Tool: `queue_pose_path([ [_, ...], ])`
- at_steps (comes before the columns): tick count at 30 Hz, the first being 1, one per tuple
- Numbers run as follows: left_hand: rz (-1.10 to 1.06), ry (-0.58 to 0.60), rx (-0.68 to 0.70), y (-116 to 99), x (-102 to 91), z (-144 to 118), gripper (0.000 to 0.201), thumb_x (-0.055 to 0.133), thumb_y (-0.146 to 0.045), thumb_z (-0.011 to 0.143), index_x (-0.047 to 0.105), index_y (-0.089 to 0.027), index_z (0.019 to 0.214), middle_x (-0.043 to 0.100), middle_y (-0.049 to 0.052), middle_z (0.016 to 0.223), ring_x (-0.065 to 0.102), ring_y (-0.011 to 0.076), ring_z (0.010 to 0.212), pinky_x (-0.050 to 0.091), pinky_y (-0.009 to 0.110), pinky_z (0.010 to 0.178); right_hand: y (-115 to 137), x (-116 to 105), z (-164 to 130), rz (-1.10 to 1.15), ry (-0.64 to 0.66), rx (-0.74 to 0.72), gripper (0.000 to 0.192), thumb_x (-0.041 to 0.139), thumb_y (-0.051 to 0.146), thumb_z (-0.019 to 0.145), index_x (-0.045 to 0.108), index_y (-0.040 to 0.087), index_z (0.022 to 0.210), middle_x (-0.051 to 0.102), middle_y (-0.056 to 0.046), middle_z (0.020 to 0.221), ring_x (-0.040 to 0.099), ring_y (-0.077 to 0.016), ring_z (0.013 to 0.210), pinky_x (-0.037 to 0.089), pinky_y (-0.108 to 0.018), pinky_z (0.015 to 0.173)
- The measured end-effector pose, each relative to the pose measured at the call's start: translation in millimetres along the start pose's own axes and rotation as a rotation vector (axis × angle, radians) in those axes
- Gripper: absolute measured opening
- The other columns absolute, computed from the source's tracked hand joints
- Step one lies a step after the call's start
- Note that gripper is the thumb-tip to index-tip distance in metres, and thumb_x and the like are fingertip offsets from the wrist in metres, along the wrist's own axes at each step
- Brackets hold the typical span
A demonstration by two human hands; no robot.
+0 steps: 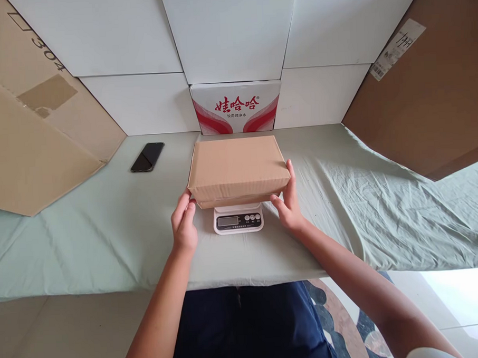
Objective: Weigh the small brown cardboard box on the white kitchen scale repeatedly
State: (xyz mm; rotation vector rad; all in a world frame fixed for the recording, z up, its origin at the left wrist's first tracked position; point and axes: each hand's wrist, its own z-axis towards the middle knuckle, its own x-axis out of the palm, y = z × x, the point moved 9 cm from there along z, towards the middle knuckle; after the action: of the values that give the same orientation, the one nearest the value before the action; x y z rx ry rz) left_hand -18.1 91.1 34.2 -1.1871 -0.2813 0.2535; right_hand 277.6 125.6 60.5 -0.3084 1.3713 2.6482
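A closed brown cardboard box [238, 160] is over a white digital kitchen scale [239, 227], covering most of it. Only the scale's front shows, with a blank-looking display and a few buttons. My left hand [184, 223] grips the box's near left corner, thumb at the front. At the near right corner, my right hand [289, 203] holds the box with its thumb on the front and fingers along the side. Whether the box rests fully on the scale or is held just above it, I cannot tell.
A black smartphone [148, 157] lies on the green cloth [146, 225] at the left. Behind the box stands a white and red printed carton [236, 108] against white panels. Large cardboard sheets [55, 134] flank the table on the left, with a brown one [433, 96] on the right.
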Motion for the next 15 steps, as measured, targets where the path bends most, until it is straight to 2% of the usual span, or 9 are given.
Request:
queue_pose_path([
  [4, -0.014, -0.028, -0.004, 0.3, -2.7, 1.5, 0.052, 0.065, -0.050, 0.092, 0.071, -0.023, 0.136, 0.071, 0.010, 0.140, 0.057, 0.0330, 0.142, 0.043, 0.044, 0.121, 2.1, 0.4, -0.1, -0.047, 0.000, -0.022, 0.090, 0.052, 0.065, 0.095, 0.003, 0.039, 0.167, 0.026, -0.005, 0.171, 0.028, -0.0349, 0.160, 0.030, -0.063, 0.130],
  [15, -0.025, -0.049, -0.007, 2.6, -5.9, 3.2, 0.051, 0.066, -0.049, 0.091, 0.073, -0.020, 0.133, 0.073, 0.011, 0.134, 0.057, 0.0323, 0.141, 0.045, 0.041, 0.118, 4.8, 0.2, -0.5, -0.041, -0.008, -0.046, 0.087, 0.053, 0.061, 0.096, 0.007, 0.040, 0.166, 0.027, -0.006, 0.170, 0.030, -0.0365, 0.158, 0.031, -0.066, 0.128],
])
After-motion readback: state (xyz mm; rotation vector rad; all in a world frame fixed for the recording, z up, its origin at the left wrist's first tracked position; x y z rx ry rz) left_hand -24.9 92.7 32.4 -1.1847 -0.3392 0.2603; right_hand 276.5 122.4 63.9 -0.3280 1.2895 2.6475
